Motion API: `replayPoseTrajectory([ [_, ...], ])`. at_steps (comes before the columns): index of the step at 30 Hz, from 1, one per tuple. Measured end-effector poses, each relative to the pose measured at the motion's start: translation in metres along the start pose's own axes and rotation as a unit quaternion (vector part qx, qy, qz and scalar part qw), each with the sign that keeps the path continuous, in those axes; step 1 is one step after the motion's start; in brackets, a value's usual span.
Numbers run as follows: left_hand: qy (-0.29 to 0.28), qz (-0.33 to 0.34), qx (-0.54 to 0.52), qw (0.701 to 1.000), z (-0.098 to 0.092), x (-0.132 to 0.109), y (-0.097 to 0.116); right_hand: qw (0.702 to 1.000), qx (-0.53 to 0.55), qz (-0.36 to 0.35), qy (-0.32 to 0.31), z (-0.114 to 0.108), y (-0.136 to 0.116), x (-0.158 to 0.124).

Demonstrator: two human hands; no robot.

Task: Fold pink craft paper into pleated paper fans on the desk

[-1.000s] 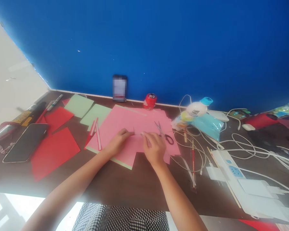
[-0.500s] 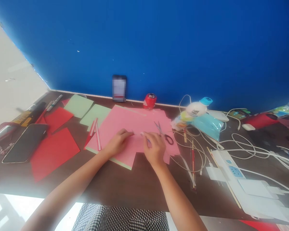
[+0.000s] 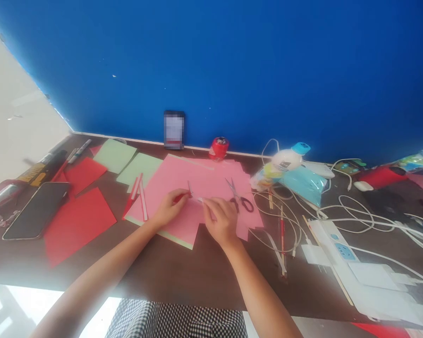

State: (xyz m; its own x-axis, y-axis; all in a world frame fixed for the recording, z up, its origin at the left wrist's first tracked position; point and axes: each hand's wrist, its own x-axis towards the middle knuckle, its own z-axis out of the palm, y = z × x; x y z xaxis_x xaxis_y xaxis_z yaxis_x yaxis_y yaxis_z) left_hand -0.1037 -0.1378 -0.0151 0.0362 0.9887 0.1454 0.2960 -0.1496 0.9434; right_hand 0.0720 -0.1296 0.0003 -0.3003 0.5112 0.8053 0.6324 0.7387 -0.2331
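Over the pink paper sheets [image 3: 211, 173], my left hand [image 3: 171, 207] is closed in a pinch on a thin dark stick-like thing [image 3: 189, 186], whose tip points up. My right hand [image 3: 221, 219] pinches a narrow pale strip [image 3: 197, 199] that reaches toward the left fingertips. Whether the strip touches the stick is too blurred to tell. Just beyond the right hand lie scissors [image 3: 238, 195] with dark handles, blades spread. Left of my left hand are red and white paper strips [image 3: 141, 199].
Red sheets [image 3: 81, 220], green sheets [image 3: 114, 154] and a dark phone [image 3: 37, 209] lie on the left. Another phone [image 3: 174, 130] leans on the blue wall beside a red container [image 3: 219, 149]. A white bottle [image 3: 285, 161], cables and a power strip [image 3: 338, 246] fill the right.
My right hand has moved slightly left, toward my left hand. The dark stick now stands more upright in the left fingers, and the pale strip lies closer to it.
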Motion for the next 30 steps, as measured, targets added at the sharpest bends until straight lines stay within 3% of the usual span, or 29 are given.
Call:
replayPoseTrajectory([
  [6, 0.015, -0.021, -0.087, 0.996, -0.001, 0.0, 0.002, 1.0, 0.011, -0.019, 0.002, 0.002, 0.001, -0.002],
  [15, 0.028, -0.086, -0.204, 0.975, -0.001, 0.001, 0.011, 0.997, 0.026, -0.051, -0.054, 0.004, -0.001, -0.007],
  [30, 0.074, -0.104, -0.223, 0.966, -0.006, 0.0, 0.016, 0.996, 0.0, -0.07, -0.048, 0.004, -0.001, -0.007],
])
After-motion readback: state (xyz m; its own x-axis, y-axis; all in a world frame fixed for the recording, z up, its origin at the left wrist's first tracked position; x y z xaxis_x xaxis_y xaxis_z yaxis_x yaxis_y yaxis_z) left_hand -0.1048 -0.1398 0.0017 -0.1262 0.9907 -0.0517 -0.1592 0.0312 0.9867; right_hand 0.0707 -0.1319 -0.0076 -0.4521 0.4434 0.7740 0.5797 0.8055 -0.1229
